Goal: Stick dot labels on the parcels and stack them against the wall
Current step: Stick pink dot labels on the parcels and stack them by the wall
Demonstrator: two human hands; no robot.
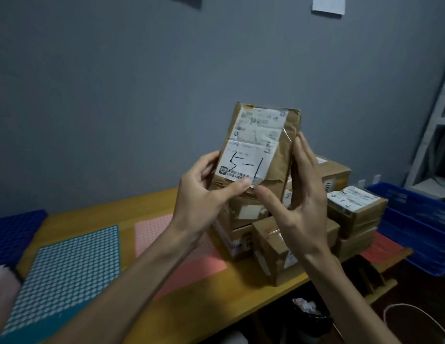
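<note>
Parcel [263, 145], brown with a white label, stands upright in the air above the worktop [74, 219], in front of the stacked parcels [273, 247]. The left hand [204, 194] grips its lower left edge, thumb on the front. The right hand [301, 207] presses straight fingers against its right side.

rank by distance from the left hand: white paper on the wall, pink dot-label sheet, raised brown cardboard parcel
1. Brown cardboard parcel, held in the left hand.
2. Pink dot-label sheet, on the table below.
3. White paper, high on the wall.
</note>
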